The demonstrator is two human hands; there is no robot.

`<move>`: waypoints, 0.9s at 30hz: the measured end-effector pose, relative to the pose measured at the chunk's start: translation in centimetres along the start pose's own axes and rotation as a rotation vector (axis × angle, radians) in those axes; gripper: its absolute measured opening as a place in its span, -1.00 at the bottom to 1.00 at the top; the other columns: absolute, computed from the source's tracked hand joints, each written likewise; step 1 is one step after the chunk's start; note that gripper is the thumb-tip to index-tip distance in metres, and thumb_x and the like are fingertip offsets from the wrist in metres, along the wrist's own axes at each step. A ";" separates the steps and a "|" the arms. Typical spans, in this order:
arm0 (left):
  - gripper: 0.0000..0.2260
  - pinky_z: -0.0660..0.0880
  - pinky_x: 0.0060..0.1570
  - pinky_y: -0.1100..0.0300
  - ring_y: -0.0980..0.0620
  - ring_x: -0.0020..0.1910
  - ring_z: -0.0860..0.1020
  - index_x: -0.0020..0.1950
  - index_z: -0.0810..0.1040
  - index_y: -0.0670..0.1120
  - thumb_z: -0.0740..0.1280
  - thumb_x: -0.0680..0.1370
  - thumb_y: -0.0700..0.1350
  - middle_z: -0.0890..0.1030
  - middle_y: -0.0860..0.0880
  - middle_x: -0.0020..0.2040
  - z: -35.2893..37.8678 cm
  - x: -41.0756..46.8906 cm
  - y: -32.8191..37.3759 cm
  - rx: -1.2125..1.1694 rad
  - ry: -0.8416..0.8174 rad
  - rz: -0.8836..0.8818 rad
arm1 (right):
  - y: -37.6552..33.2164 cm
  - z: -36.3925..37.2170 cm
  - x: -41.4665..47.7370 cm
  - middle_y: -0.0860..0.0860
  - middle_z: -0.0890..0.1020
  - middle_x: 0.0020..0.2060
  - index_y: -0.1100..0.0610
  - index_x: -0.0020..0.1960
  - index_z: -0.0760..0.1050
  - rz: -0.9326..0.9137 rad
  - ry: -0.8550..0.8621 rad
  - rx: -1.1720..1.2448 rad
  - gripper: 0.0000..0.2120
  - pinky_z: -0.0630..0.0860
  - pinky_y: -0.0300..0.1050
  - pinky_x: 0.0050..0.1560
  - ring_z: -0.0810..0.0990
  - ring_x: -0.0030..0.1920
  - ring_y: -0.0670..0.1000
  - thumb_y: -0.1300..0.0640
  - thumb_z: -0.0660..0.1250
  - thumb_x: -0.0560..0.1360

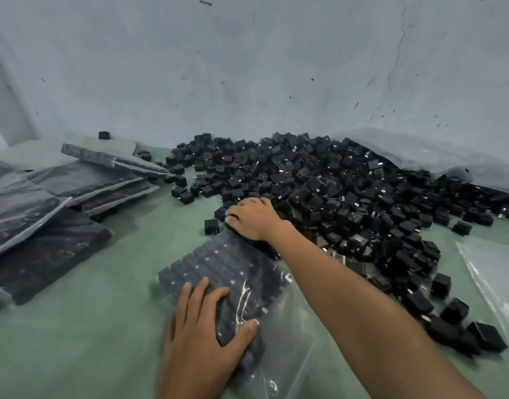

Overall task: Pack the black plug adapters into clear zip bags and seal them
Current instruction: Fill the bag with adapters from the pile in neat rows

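A clear zip bag (pixel 233 272) filled with rows of black plug adapters lies flat on the green surface in front of me. My left hand (pixel 201 326) presses on its near end, fingers spread flat and thumb out to the right. My right hand (pixel 252 217) lies on the bag's far end, fingers curled over its edge where it meets the big heap of loose black adapters (pixel 334 185). Whether the bag's zip is closed cannot be seen.
Several filled bags (pixel 75 182) are stacked at the left. Loose adapters trail down the right side to the near right (pixel 449 312). An empty clear bag (pixel 495 272) lies at the right edge. A pale wall (pixel 247 67) stands behind the heap.
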State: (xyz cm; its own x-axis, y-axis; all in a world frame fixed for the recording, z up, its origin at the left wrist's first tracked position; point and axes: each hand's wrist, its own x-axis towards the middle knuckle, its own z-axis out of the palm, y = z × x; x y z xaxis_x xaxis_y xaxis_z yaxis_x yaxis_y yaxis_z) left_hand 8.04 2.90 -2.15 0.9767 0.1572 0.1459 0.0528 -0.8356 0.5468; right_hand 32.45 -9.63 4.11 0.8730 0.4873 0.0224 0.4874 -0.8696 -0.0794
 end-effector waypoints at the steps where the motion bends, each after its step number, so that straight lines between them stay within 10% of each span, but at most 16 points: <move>1: -0.41 -0.04 0.53 0.05 0.39 0.44 -0.41 0.29 0.07 0.50 -0.02 0.29 0.63 -0.12 0.37 0.57 0.0 0.0 0.0 0.005 -0.003 -0.004 | -0.3 0.4 0.6 0.09 0.44 0.41 -0.13 0.45 0.34 -0.011 -0.043 0.009 -0.57 0.10 0.29 0.44 0.35 0.42 0.21 -0.19 0.01 0.65; 13: -0.27 0.01 0.52 0.05 0.38 0.48 -0.32 0.42 0.23 0.33 0.02 0.32 0.61 0.00 0.30 0.59 0.1 -0.1 -0.5 -0.037 0.021 0.025 | 7.1 -0.3 -5.8 0.08 0.35 0.48 -0.12 0.51 0.22 0.166 0.000 -0.323 -0.23 -0.04 0.40 0.45 0.30 0.46 0.24 -0.52 -0.19 0.48; 27: -0.27 0.06 0.53 -0.06 0.13 0.60 -0.11 0.45 0.29 0.25 0.10 0.37 0.57 0.09 0.16 0.61 0.6 0.4 -1.0 -0.046 0.030 0.070 | 9.8 1.8 -24.7 -0.10 0.43 0.36 -0.18 0.37 0.37 0.358 0.135 -0.125 -0.62 0.25 0.14 0.38 0.31 0.42 0.06 -0.22 -0.04 0.66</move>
State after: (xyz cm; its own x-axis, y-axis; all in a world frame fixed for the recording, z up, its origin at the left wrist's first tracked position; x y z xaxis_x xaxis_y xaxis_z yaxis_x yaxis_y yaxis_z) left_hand 8.55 3.48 -3.17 0.9711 0.1155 0.2088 -0.0253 -0.8201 0.5716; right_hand 15.65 -29.98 0.94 0.9785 0.1445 0.1469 0.1438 -0.9895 0.0153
